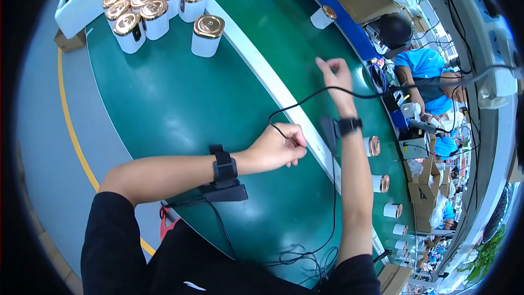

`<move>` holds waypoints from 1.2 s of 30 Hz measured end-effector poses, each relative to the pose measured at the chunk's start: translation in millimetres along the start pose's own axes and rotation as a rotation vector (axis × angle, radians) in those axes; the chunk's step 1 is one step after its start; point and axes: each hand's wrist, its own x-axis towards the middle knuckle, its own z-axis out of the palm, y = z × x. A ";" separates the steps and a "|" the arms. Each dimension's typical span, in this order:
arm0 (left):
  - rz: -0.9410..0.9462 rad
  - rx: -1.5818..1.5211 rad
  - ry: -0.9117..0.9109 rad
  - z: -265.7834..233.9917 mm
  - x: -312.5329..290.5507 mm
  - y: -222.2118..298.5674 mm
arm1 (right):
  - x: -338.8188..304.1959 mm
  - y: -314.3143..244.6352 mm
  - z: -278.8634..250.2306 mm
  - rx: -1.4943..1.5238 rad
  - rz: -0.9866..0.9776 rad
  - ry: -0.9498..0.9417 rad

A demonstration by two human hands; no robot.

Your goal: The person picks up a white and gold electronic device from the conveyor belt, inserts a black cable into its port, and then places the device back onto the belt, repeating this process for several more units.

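Note:
My left hand (pixel 279 148) is closed over the middle of the green table (pixel 164 98), beside a white rail. A black cable (pixel 311 97) loops down from the upper right and ends in its fingers; its tip is hidden. My right hand (pixel 339 79) is raised beyond the rail, over the green belt. Its fingers are bent, with the thumb apart, and I see nothing between them. The cable crosses in front of that hand near the wrist. A single white canister with a shiny gold lid (pixel 207 35) stands at the far side of the table.
Several similar canisters (pixel 154 17) stand grouped at the far left. More lie or stand along the belt (pixel 262 27), past my right forearm. The white rail (pixel 256 71) divides table from belt. Loose cables (pixel 305 254) lie near my body. People in blue work at the right.

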 end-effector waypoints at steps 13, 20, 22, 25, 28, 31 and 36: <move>-0.013 -0.026 0.004 -17.0 -16.7 35.4 | 184.3 20.5 82.7 0.450 0.248 0.268; 0.194 -0.102 0.345 -16.7 -8.9 22.0 | 40.1 -33.2 34.1 1.508 0.344 -0.038; 0.162 -0.045 0.372 -14.7 -12.3 35.4 | -19.0 -23.9 5.5 1.920 0.380 -0.371; 0.108 -0.106 0.351 -10.0 1.6 32.3 | -95.8 -7.3 3.9 1.823 0.298 -0.349; 0.193 -0.133 0.189 5.9 -13.8 35.1 | -149.5 -39.4 -1.4 1.476 0.267 -0.087; 0.195 -0.094 0.137 29.0 -18.9 30.4 | -176.2 -26.2 -11.4 1.241 0.221 0.025; 0.128 -0.028 0.108 48.6 -14.0 16.5 | -184.3 -7.1 -25.3 1.103 0.133 0.004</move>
